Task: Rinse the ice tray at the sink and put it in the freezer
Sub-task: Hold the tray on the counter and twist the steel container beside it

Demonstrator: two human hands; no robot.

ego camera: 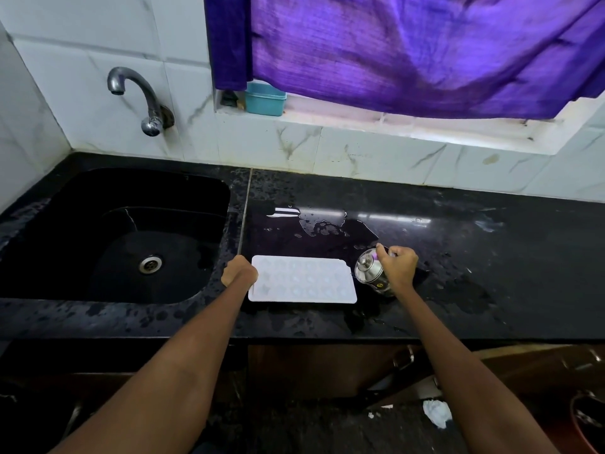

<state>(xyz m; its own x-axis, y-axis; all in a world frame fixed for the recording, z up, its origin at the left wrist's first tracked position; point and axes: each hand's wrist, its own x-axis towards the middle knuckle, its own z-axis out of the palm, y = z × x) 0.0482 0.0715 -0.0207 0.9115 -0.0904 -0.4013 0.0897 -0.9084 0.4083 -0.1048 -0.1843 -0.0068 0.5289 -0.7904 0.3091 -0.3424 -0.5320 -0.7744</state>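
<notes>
A: While the tray (302,279) lies flat on the wet counter (458,224), just right of the sink (114,231), the left hand (239,271) curls round its left end. That's a proper grip, fingers wrapped on the rim.

B: And the right hand (397,267)?

A: Wrapped round a small steel jug (371,270), standing just beside the tray's right end. Whether it's pouring I can't tell; it looks tipped a little toward the tray.

B: So has the rinse happened?

A: Hard to call. The tap (137,93) shows no stream, and the basin holds nothing. There's a puddle behind the tray and drops all over the counter, so water is about. I can't see whether the cups hold any.

B: What's left, then?

A: By my reckoning, most of it. The tray isn't over the sink, and no freezer is in sight. Carrying it there is still to come, and a filled tray would slop if tilted.
</notes>
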